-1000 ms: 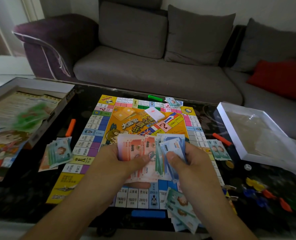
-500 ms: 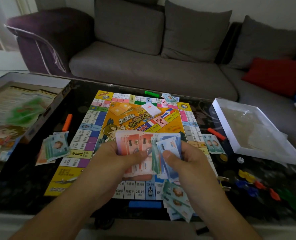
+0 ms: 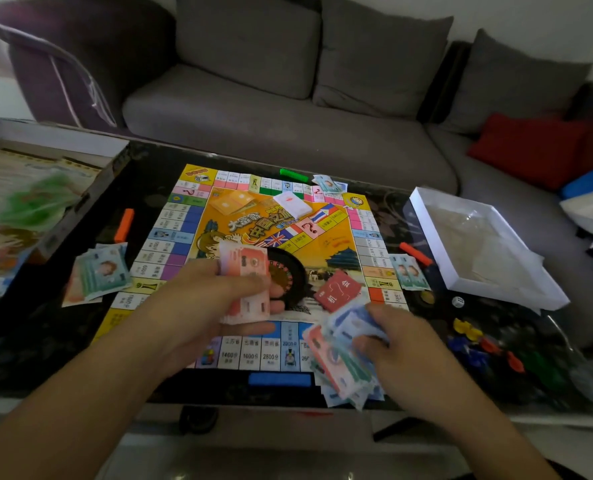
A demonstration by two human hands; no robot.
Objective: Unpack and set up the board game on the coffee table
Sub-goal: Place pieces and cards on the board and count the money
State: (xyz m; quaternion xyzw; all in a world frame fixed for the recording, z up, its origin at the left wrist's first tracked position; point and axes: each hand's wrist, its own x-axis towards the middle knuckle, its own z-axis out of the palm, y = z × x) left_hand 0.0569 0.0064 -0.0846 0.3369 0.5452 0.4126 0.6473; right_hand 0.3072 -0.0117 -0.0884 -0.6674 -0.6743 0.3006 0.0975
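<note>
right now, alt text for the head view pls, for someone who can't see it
A person's left hand holds pink play money over a colourful game board on a dark coffee table, while the right hand grips mixed notes near the board's near corner.

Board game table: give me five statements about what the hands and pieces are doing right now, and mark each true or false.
1. The left hand holds a stack of pink play money. True.
2. The right hand is empty. False: it grips a bunch of blue, green and red notes.
3. The game board lies unfolded on the coffee table. True.
4. The red card deck sits inside the white box tray. False: it lies on the board.
5. A blue bar lies by the board's near edge. True.
</note>
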